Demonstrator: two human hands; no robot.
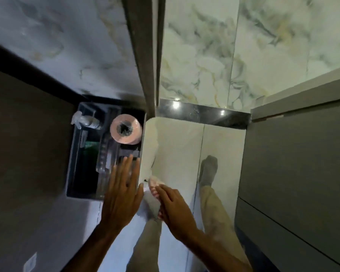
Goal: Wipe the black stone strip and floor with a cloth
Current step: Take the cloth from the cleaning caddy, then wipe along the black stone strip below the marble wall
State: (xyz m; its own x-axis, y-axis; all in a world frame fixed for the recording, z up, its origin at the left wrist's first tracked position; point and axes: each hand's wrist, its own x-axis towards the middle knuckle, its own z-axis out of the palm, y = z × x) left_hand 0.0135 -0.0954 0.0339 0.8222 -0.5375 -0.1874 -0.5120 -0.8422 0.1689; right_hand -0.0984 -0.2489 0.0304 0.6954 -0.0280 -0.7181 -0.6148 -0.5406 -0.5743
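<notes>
Room: tiled floor (177, 146) between dark cabinets; marble wall behind
Strip (204, 115): black stone at the wall's foot; glossy, well ahead of both hands
Cloth (155, 186): pale, striped, blurred; at the right hand's (177, 211) fingertips, grip unclear
Left hand (122, 195): flat, fingers spread, empty, over the caddy (73, 154)
Progress: judged as not yet begun; strip and floor both remain
Hidden: caddy contents dim except a pink roll (126, 129); motion blur

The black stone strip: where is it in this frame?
In the head view the black stone strip runs across the floor right of centre, between the marbled tiles above and the white tiles below, ending at the grey cabinet on the right.
</notes>
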